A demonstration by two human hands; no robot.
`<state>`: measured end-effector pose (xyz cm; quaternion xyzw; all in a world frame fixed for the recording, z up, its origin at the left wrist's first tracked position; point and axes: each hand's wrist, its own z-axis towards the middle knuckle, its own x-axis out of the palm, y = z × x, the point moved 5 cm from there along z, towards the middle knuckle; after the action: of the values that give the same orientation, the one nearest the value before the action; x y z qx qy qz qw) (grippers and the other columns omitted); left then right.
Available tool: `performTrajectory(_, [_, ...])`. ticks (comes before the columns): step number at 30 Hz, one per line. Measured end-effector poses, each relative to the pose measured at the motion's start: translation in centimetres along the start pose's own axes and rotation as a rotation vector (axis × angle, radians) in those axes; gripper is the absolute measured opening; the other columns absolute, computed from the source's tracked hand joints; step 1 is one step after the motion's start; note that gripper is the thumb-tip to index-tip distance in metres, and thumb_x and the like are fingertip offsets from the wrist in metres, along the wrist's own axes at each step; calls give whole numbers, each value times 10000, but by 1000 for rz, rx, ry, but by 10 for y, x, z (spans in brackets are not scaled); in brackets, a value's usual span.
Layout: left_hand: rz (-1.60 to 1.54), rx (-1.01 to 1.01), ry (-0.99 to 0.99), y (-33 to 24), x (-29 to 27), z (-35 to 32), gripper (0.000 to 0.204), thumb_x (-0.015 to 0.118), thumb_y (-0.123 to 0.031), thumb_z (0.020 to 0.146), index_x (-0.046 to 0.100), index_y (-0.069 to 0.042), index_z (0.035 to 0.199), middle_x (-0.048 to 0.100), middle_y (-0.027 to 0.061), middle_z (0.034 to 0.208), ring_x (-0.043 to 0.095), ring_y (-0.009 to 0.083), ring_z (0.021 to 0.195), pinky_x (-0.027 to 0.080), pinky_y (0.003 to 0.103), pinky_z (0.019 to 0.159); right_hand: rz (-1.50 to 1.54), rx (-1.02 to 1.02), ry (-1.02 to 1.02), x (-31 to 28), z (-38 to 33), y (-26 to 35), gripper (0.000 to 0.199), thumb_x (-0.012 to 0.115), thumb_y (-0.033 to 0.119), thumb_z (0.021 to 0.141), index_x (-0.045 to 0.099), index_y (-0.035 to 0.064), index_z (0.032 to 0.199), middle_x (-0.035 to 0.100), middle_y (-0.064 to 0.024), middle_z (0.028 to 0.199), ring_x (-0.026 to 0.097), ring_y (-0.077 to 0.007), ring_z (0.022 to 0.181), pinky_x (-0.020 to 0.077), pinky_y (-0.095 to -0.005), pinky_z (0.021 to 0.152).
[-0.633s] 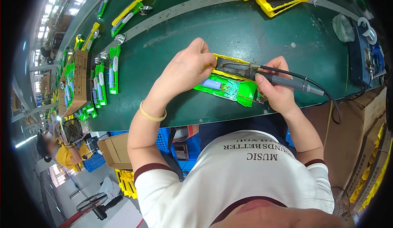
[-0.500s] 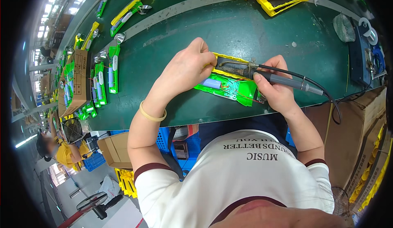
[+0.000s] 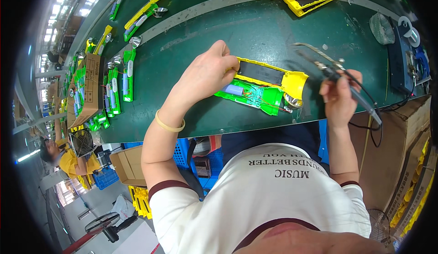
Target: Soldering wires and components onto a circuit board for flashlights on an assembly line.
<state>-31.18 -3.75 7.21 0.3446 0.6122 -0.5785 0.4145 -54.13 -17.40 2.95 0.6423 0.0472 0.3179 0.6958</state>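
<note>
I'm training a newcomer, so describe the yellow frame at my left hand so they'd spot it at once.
On the green table, find your left hand. From it, the yellow frame runs rightward along the far side of a green shell. Unlike the loose frames farther back, this one is pinched in that hand.

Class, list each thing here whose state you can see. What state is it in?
Left hand, closed on the yellow frame
Right hand, gripping the soldering iron
Soldering iron, apart from the yellow frame
Yellow frame, held alongside the green housing
Green housing, open, circuit board exposed
Blue cell, lying in the green housing
Cardboard box below the table, open
</note>
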Motion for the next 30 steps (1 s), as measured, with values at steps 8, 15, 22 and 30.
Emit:
performTrajectory(8, [38,-19,47,-4,-1,4,81,635,-58,713,611,-44,789,470,92,815,530,239,720,456,327,631,13,-27,-168,-44,-3,7,204,508,226,898,410,58,960,521,-73,678,507,-121,548,357,-209,474])
performTrajectory(15, [130,108,-203,-7,-16,20,198,664,-139,739,667,-79,928,567,87,1042,554,246,922,469,319,781,26,-49,-140,-41,-2,6,170,482,201,908,414,54,958,511,-83,671,494,-126,550,357,-213,486])
performTrajectory(22, [-207,282,75,-18,-14,-9,389,750,-145,618,549,-80,945,478,159,1245,415,357,1198,338,425,990,100,-79,-181,-50,-2,5,166,468,195,910,428,50,980,497,-88,700,465,-131,544,345,-223,480])
performTrajectory(30, [-154,-5,-312,60,-19,-12,443,720,-150,656,451,-60,997,530,146,1037,552,294,930,458,342,811,120,-30,-200,-49,0,6,175,455,211,913,431,52,983,461,-77,701,435,-126,539,334,-215,478])
